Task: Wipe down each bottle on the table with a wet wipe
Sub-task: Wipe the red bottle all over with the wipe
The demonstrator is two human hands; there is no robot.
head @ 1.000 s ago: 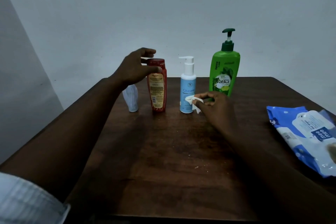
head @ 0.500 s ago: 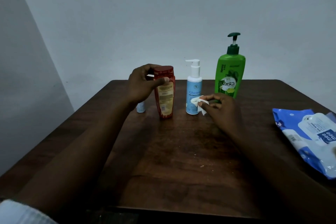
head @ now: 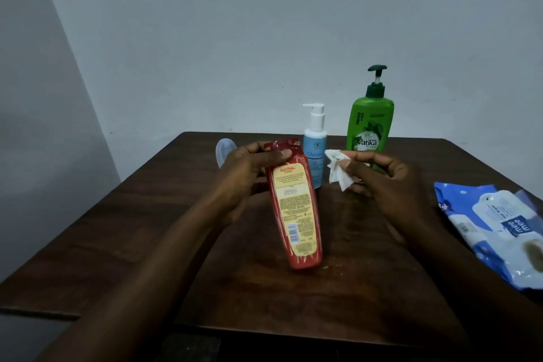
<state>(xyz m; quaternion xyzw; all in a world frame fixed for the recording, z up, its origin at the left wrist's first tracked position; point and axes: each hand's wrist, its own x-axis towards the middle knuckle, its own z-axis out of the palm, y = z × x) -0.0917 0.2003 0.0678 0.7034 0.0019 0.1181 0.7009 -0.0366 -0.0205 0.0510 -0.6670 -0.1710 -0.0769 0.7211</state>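
Left hand grips the tilted red bottle near its cap, right hand pinches the wet wipe; wiping pressure could twist the bottle loose.

overall: dim, flat, cool grey cast; soft w/ compression smear.
source: out of frame; diffuse, can't tell direction.
wall: even grey, darker twd left side; corner line leans, wide-angle warp.
table: dull sheen mid-top; near edge drops to almost black.
left hand & right hand: underexposed, little detail.
red bottle: small glints nr base; fine label txt smeared.
wet wipe: brightest spot, folds visible.
green bottle: vivid, logo readable.
wipe pack: stretched at rt edge, slightly blurred.
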